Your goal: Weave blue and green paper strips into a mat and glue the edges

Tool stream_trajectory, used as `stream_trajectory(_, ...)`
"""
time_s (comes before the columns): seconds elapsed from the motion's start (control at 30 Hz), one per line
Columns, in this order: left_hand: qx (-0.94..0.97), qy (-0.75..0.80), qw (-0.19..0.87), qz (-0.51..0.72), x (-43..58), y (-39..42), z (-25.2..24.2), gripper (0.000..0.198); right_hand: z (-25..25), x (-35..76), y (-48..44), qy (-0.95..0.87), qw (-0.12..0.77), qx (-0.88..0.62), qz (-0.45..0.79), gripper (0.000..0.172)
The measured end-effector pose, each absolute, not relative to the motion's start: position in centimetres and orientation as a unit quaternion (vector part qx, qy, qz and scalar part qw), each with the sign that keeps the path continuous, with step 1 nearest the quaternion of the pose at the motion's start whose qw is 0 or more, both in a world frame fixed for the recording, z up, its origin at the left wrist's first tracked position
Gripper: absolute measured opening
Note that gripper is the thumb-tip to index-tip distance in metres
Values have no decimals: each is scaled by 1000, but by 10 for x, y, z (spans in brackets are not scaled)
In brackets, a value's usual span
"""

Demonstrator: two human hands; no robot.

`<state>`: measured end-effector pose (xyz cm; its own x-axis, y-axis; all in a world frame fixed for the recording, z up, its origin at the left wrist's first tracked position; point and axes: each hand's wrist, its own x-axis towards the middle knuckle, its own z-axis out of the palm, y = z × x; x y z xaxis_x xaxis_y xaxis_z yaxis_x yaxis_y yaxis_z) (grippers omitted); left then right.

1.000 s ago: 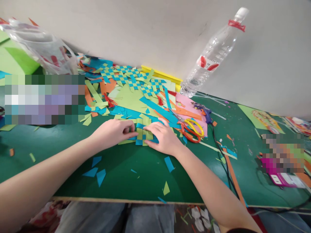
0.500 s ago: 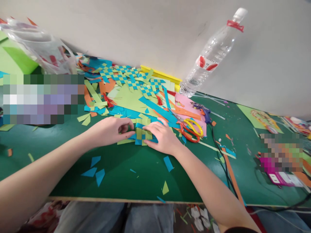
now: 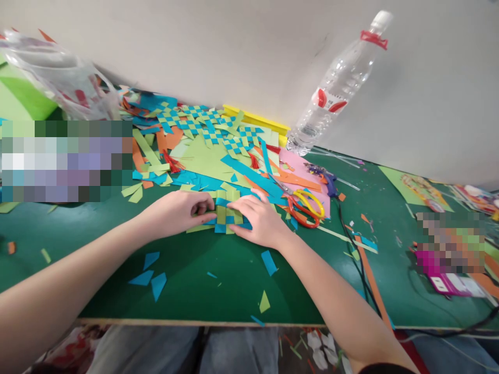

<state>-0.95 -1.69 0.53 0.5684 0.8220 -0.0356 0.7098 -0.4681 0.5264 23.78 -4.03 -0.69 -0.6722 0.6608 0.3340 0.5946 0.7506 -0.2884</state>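
Observation:
A small weave point(image 3: 228, 212) of blue and light-green paper strips lies flat on the table between my hands, its strip ends sticking out to the sides. My left hand point(image 3: 181, 213) is at its left edge, fingers curled and thumb and forefinger closed in on the strips; the exact grip is partly hidden. Across from it, my right hand point(image 3: 263, 218) rests on the weave's right side. Its thumb lies near the lower edge and its fingers are stretched apart higher up, covering some strips.
Scissors point(image 3: 306, 208) with red and yellow handles lie to the right. Behind are finished checkered weaves point(image 3: 191, 124) and red tassels point(image 3: 170, 162). A plastic bottle point(image 3: 335, 93) leans at the wall. A black cable point(image 3: 356, 259) crosses the green table point(image 3: 187, 291). Blue scraps point(image 3: 158, 285) lie in front.
The whole view has shifted very slightly to the left. Both hands stay at the weave in nearly the same pose, and nothing has been picked up or let go.

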Motion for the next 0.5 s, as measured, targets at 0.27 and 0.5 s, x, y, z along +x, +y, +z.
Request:
stream_trajectory(0.27, 860, 442, 219, 130, -10, -17, 1, 30, -7, 238, -40, -912, 213, -344, 71, 38)
stream_trajectory(0.5, 909, 340, 101, 220, -3, -23, 5, 29, -6, 237, -41, -910, 204, -353, 79, 40)
